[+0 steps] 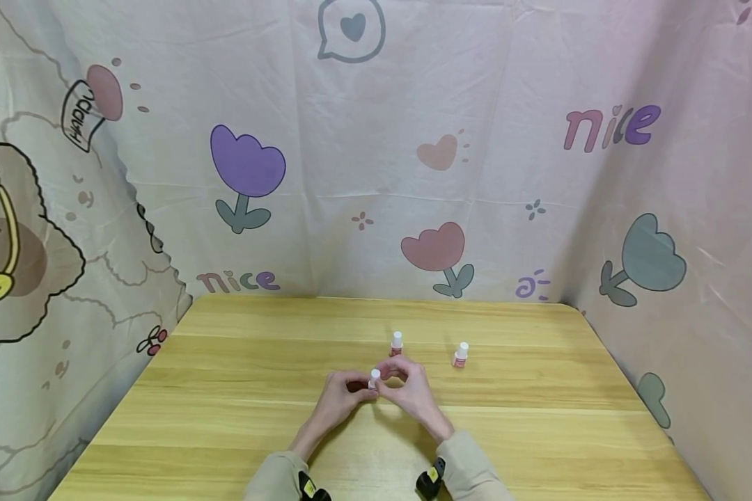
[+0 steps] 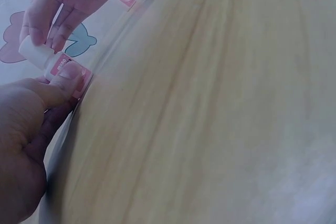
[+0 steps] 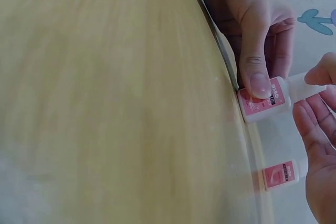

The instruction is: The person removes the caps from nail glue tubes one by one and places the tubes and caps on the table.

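Three small bottles, pink labels, white caps. First, the gripped bottle (image 3: 273, 103): upright between both hands, base at the wood-grain tabletop (image 1: 225, 390). Left hand (image 1: 335, 400) pinches its labelled body, thumb across the label; right hand (image 1: 410, 390) has thumb and fingers closed in around the white cap (image 2: 35, 53). Second bottle (image 1: 397, 339) upright just beyond the right hand, lower part partly hidden by it. Third bottle (image 1: 460, 356) upright farther right, apart from both hands. Beige sleeves (image 1: 473, 467), black wrist devices (image 1: 431, 480). Behind: pale cloth (image 1: 351, 139) printed with tulips, hearts and "nice".
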Demonstrator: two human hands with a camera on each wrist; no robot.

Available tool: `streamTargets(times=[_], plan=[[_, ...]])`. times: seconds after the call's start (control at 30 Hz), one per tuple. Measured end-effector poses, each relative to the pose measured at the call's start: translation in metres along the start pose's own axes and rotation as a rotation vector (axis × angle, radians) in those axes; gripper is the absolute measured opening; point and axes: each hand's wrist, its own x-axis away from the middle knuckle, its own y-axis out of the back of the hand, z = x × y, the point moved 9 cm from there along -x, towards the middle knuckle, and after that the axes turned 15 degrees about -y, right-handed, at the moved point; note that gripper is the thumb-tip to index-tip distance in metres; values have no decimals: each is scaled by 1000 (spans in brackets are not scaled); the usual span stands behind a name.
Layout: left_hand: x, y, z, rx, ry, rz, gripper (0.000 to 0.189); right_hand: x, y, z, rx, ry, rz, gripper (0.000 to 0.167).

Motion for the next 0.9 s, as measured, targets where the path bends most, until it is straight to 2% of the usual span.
streamTargets(times=[0.43,0.7,0.9], plan=[[0,0,-2,-11,-1,-5,15,0,1,2,22,27,-31,22],[0,0,-2,-24,3,-1,15,-12,-5,-31,23,6,-18,24],[0,0,-2,-22,7,-4,14,-13,-3,-35,-4,27,-19,24]])
